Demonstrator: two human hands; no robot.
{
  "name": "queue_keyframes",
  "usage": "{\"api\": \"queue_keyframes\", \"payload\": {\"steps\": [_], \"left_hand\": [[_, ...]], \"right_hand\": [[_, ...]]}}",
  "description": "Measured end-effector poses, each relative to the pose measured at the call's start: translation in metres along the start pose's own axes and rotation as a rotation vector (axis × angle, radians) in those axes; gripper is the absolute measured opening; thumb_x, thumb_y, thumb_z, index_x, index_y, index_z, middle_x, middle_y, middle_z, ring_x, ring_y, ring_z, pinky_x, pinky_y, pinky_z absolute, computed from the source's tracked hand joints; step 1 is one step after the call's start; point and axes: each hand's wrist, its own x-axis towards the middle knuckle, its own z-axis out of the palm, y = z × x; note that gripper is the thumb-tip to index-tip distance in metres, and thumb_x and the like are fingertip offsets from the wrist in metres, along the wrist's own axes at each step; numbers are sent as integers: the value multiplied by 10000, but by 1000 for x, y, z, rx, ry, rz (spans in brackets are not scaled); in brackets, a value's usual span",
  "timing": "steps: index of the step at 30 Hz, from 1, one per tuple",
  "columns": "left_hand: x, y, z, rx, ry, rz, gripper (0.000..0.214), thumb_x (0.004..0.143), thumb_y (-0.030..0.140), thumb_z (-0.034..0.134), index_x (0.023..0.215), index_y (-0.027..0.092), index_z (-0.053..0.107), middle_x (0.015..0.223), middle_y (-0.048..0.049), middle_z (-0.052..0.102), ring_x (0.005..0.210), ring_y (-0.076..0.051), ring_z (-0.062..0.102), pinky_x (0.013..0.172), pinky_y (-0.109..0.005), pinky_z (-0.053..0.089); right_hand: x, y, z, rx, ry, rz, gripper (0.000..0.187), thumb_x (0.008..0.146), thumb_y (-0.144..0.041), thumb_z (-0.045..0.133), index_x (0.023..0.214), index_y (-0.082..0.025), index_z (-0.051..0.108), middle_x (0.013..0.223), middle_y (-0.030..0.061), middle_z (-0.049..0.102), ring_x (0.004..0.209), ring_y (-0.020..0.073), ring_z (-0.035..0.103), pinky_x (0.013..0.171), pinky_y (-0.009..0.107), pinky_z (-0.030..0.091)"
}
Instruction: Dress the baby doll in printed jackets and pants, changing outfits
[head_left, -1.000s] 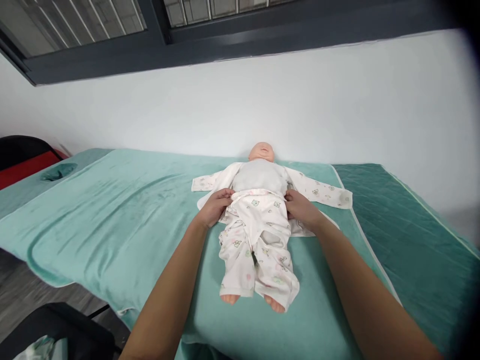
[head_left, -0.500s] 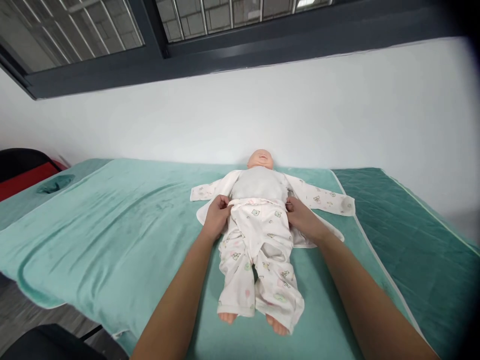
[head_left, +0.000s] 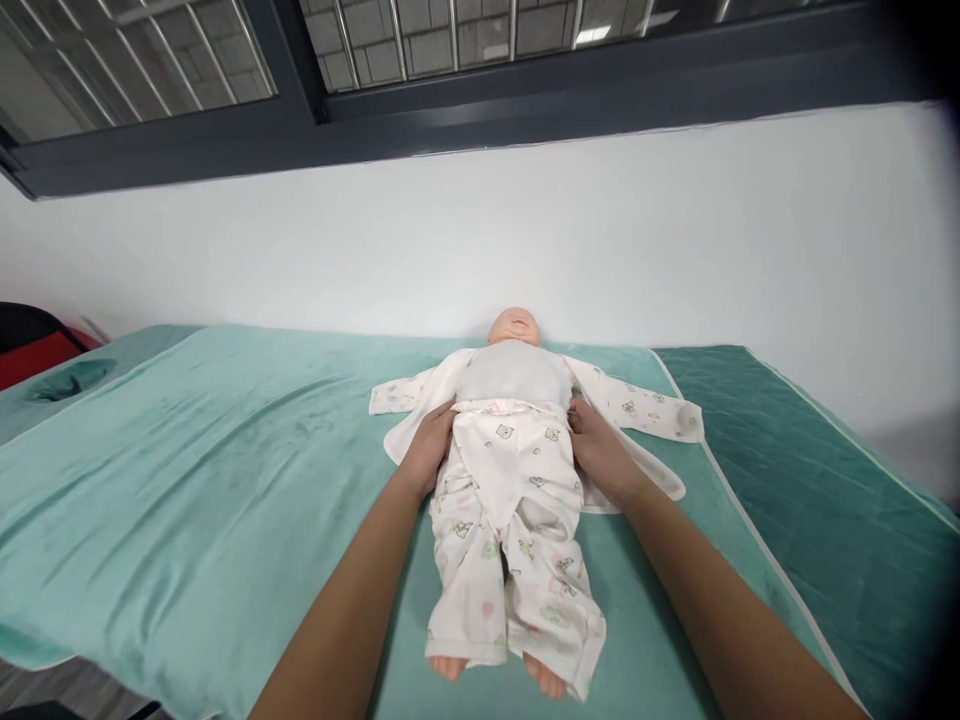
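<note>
A baby doll lies on its back, head toward the wall and feet toward me. It wears patterned white baby pants pulled up to the waist. Under its back and arms an open patterned baby shirt is spread, leaving the grey torso bare. My left hand is closed at the left side of the waistband, its fingertips partly tucked behind the cloth. On the opposite side, my right hand grips the waistband with curled fingers. Bare toes stick out below the pant legs.
A light green cover lies over the bed, with a darker green quilted part at the right. Behind it rises a white wall beneath a dark window frame. Something red and black stands at far left.
Both hands stay at the sides of the waistband, with the fingers sitting slightly flatter against the sides. The camera view has shifted a little; the doll lies as before.
</note>
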Motion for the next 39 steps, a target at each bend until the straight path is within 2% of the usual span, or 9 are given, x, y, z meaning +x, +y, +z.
{"api": "queue_keyframes", "payload": {"steps": [5, 13, 18, 23, 28, 31, 35, 39], "left_hand": [[6, -7, 1, -111, 20, -58, 403, 722, 295, 721, 1110, 185, 726, 1028, -67, 770, 973, -252, 691, 906, -357, 517], [9, -15, -6, -220, -101, -91, 484, 692, 237, 754, 1173, 212, 703, 946, -52, 775, 890, -250, 709, 810, -352, 549], [10, -16, -9, -267, -154, -123, 502, 679, 194, 757, 1178, 194, 705, 956, -70, 777, 913, -260, 718, 835, -361, 545], [7, -13, -8, -315, -191, -110, 487, 674, 151, 716, 1161, 170, 713, 976, -83, 775, 938, -263, 717, 866, -367, 534], [10, -15, -10, -349, -199, -90, 505, 629, 105, 600, 1116, 140, 728, 987, -80, 770, 954, -262, 708, 860, -355, 537], [9, -17, -10, -323, -181, -71, 533, 602, 87, 594, 1116, 141, 727, 985, -82, 769, 962, -270, 705, 856, -360, 539], [4, -16, -7, -185, -169, -28, 545, 620, 101, 697, 1161, 172, 707, 1001, -85, 766, 991, -282, 692, 874, -384, 535], [0, -12, -6, -62, -228, 13, 579, 592, 98, 771, 1160, 185, 701, 1006, -88, 763, 1041, -294, 669, 915, -393, 520]], "right_hand": [[2, 0, -2, 92, -25, 11, 423, 738, -252, 721, 1154, -270, 647, 1161, 38, 712, 1066, 259, 650, 926, 423, 521], [2, -2, -8, 273, -97, 75, 421, 694, -197, 733, 1105, -278, 690, 1060, 34, 747, 1033, 261, 674, 855, 389, 545], [2, -4, -11, 313, -98, 115, 410, 684, -245, 761, 1088, -260, 697, 1034, 41, 751, 992, 259, 686, 819, 383, 550], [0, -9, -12, 337, -71, 153, 386, 710, -286, 753, 1092, -257, 702, 995, 38, 755, 946, 255, 695, 808, 383, 545], [-2, -12, -11, 313, -34, 149, 376, 698, -330, 767, 1059, -248, 700, 975, 37, 754, 904, 251, 699, 793, 383, 541], [-3, -13, -9, 283, -9, 145, 374, 687, -364, 779, 1033, -247, 701, 963, 36, 753, 894, 252, 697, 782, 381, 539], [-4, -10, -8, 259, -27, 116, 350, 715, -357, 767, 1044, -253, 704, 976, 31, 751, 904, 245, 689, 781, 369, 534], [-3, -4, -10, 189, -50, 55, 348, 745, -358, 753, 1080, -278, 703, 992, 17, 748, 930, 241, 677, 794, 361, 528]]}}
